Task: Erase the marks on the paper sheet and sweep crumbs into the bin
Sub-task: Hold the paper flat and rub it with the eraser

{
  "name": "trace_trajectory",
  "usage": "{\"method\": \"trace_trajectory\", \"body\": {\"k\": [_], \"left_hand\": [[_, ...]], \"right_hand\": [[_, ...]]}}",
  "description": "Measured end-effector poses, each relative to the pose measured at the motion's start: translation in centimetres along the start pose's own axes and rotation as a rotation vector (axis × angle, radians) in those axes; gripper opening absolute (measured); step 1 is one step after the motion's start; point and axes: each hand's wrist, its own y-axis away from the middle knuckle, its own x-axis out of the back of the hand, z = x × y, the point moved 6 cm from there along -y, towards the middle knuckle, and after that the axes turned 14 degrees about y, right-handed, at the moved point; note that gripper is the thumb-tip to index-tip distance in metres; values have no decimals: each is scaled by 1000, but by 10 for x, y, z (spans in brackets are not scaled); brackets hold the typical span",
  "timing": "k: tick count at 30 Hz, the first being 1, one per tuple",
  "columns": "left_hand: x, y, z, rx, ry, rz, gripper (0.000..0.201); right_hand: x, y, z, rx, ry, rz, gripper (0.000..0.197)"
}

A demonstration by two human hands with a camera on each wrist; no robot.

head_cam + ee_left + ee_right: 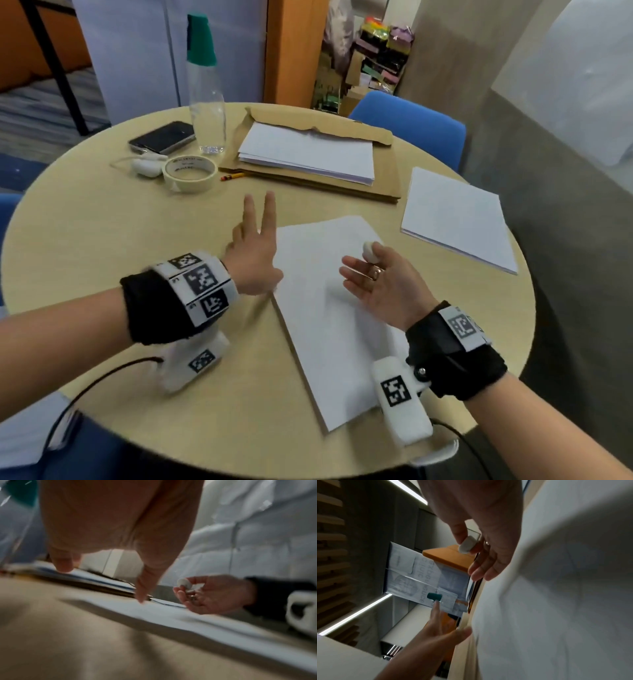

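Two hands hover: left hand (255, 251) spread, right hand (378, 281) pinching eraser (370, 251) above paper sheet (337, 308) angled lengthwise toward near-right.

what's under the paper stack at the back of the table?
The paper stack lies on a brown envelope, which rests on the table. A pencil pokes out at the envelope's left edge. Anything beneath is covered.

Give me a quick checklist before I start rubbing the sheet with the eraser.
1. Eraser gripped in right hand: ok, pinched by thumb and finger.
2. Paper sheet flat on the table: ok.
3. Left hand steadying the sheet: not ok, fingers spread, at its left edge.
4. Marks located: cannot tell, none visible.
5. Bin within reach: cannot tell, not in view.
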Motion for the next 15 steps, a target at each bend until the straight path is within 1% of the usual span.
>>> {"method": "trace_trajectory", "body": {"k": [1, 2, 3, 4, 6, 7, 8, 9, 10, 12, 14, 15], "left_hand": [[1, 2, 5, -66, -179, -18, 111], [-3, 0, 7, -110, -320, -78, 113], [-7, -4, 5, -119, -413, -152, 115], [-11, -6, 3, -103, -458, -216, 117], [-15, -12, 0, -69, -519, -289, 115], [-16, -14, 0, -62, -545, -315, 112], [-16, -15, 1, -61, -559, -335, 110], [-16, -16, 1, -60, -554, -352, 110], [-16, -17, -1, -59, -548, -366, 111], [-17, -19, -4, -73, -548, -386, 112], [-17, -19, -4, -99, -573, -397, 108], [-17, -19, -4, -106, -592, -400, 106]], "right_hand": [[-8, 2, 6, -32, 14, -46, 28], [-15, 4, 11, -61, 21, -95, 28], [-23, 5, 16, -87, 20, -147, 27], [-32, 7, 21, -114, 14, -205, 26], [-47, 10, 32, -164, 29, -325, 25], [-50, 10, 36, -178, 59, -362, 25], [-48, 7, 38, -184, 88, -366, 24], [-41, 2, 37, -180, 101, -326, 24], [-28, -6, 33, -167, 88, -236, 25], [13, -23, 17, -110, -25, 26, 25], [58, -33, -1, -6, -163, 291, 21], [78, -35, -8, 44, -192, 418, 20]]}}
